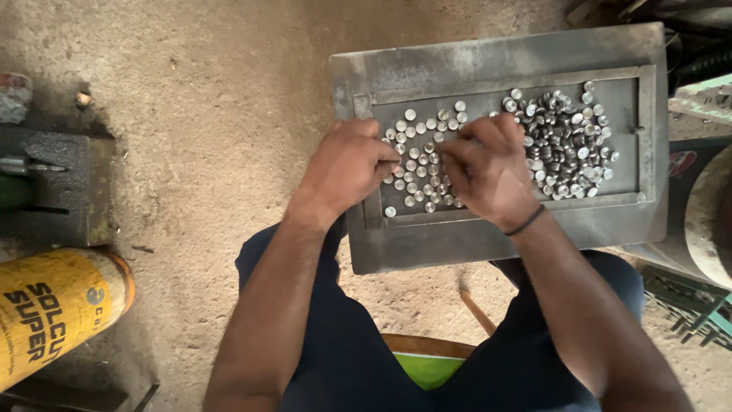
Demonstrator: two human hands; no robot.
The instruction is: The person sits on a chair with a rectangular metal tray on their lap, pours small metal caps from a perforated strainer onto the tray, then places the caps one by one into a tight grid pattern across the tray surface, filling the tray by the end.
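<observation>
A flat grey metal tray with a raised inner frame rests on my knees. Many small round silvery metal discs lie in it: a loose heap on the right and a flatter spread on the left. My left hand rests on the tray's left side, fingers curled and touching the spread discs. My right hand, with a dark band on the wrist, is bent over the middle of the tray, its fingertips pinched among the discs. Whether either hand holds a disc is hidden by the fingers.
Dusty ground lies to the left. A yellow cylindrical can lies at lower left, a dark metal block with a tool above it. Round metal containers stand at the right. A wooden stool edge shows between my legs.
</observation>
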